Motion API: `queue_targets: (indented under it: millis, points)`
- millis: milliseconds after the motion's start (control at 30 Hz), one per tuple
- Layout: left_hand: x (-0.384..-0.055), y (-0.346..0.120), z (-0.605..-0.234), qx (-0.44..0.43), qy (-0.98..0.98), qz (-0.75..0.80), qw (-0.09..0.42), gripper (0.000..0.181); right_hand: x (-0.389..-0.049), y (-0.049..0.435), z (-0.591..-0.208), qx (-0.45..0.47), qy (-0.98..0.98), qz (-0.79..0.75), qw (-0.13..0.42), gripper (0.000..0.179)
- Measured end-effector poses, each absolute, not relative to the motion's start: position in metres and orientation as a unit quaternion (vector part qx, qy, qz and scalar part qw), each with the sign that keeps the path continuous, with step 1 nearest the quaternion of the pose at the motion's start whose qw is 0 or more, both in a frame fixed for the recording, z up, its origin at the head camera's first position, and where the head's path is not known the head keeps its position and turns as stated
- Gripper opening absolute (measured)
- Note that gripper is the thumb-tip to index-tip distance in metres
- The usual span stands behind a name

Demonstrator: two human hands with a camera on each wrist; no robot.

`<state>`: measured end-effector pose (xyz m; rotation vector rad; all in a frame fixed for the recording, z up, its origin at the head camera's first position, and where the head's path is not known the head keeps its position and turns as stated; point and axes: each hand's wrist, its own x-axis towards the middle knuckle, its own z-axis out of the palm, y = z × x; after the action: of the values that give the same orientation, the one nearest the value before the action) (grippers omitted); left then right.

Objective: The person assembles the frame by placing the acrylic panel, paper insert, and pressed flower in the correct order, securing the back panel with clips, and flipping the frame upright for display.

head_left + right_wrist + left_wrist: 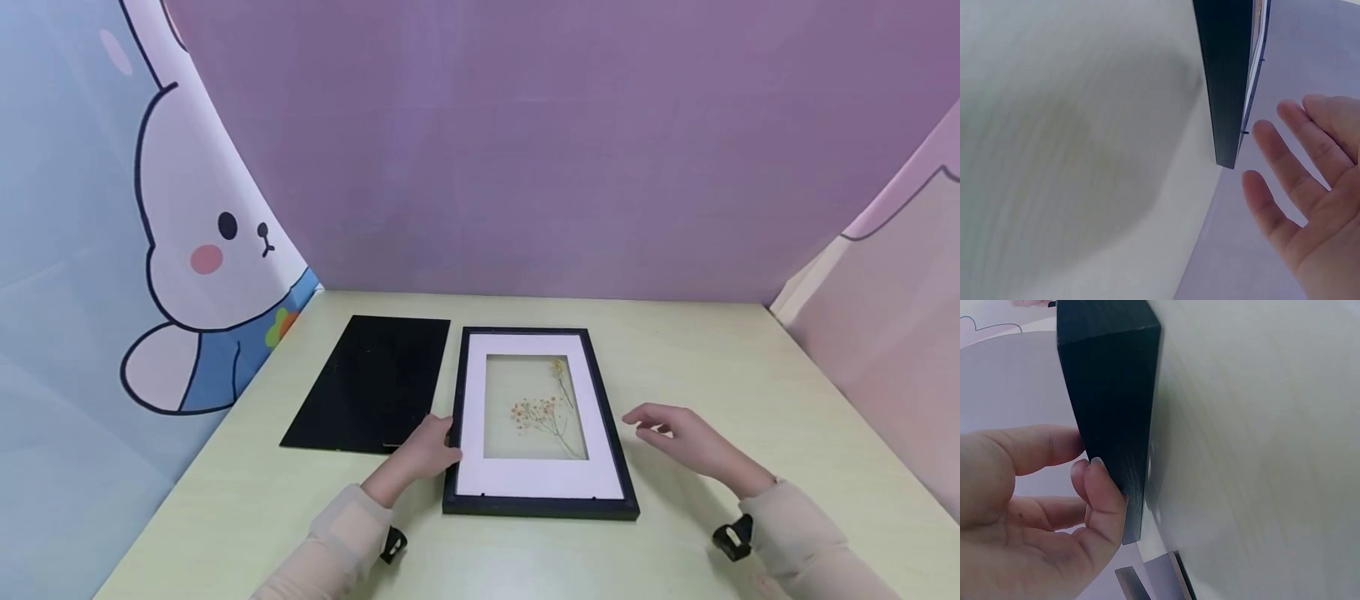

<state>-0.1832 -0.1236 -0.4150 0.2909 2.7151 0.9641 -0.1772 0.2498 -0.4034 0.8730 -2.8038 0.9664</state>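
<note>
A black picture frame (540, 507) lies flat on the table, with a white mat (536, 478) around a see-through window. Dried flowers (540, 414) with thin stems show inside that window. At the frame's left edge my left hand (426, 450) grips the border, thumb over the top and fingers bent against the side (1113, 406). My right hand (686, 440) hovers just right of the frame, apart from it. In the right wrist view its fingers (1272, 147) are spread and loosely bent, holding nothing.
Left of the frame, a flat black panel (367, 379) lies on the pale table (705, 350). A purple backdrop (525, 167) rises at the table's back edge. Printed cloth with a cartoon rabbit (202, 292) stands on the left, and pale pink cloth (892, 317) on the right.
</note>
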Motion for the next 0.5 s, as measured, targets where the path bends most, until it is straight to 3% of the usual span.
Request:
queue_targets:
  millis: [500]
  points:
    - [-0.185, -0.126, -0.416, 0.113, 0.928, 0.336, 0.119, 0.043, -0.151, 0.278, -0.396, 0.293, -0.904, 0.309, 0.039, 0.01]
